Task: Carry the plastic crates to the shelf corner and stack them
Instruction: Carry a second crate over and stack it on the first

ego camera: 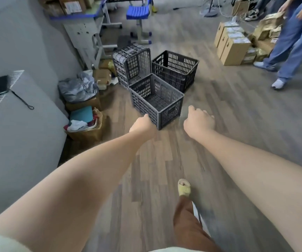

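crates (170, 113): matt perforated plastic | floor (164, 160): smooth wood-grain planks | boxes (234, 50): cardboard

Wood-plank floor (237, 124) under me, grey crate (155, 100) upright nearest, black crate (175, 70) upright just behind it, third crate (132, 62) tipped on its side back left, cardboard boxes (232, 44) well apart at right, my sandalled foot (184, 187) planted.

A blue chair (138, 11) stands on the wood floor (237, 124). Left of the chair is a blue-edged worktop (84, 17) bearing boxes (70, 5). Right of the chair are tan cardboard cartons (232, 44) in a row, with a person in jeans (295, 39) beyond them. Nearer than the chair and to its left lies a grey plastic bag (78, 86).
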